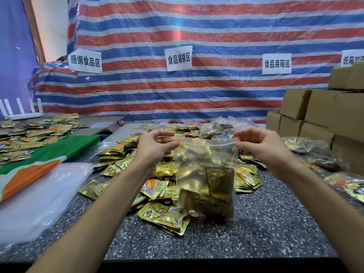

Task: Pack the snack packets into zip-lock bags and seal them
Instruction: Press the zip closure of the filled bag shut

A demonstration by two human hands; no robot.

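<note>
While the left hand (155, 144) pinches one top corner of a clear bag (206, 166) between thumb and fingers, the right hand (262, 144) pinches the other. The hands sit apart, with the zip strip stretched taut between them. The bag hangs straight down from both grips, clear of the table (266, 223), and its lower half bulges with gold packets (218, 186). Whether the strip is pressed closed along its length I cannot tell; near the left hand the mouth seems to gape a little.

Under and just beyond the hands a loose pile (157, 188) of the same gold packets spreads over the speckled top, reaching beneath the left forearm. Out past the left forearm lies a stack of empty bags (39, 194), with a green and orange sheet (49, 154) beyond it and more packets scattered further off that way. Past the right hand sit filled bags (307, 144), and further out on that side brown boxes (315, 115) are stacked. Straight ahead of both hands hangs a striped tarp (197, 85) with paper signs (178, 59) stuck on it.
</note>
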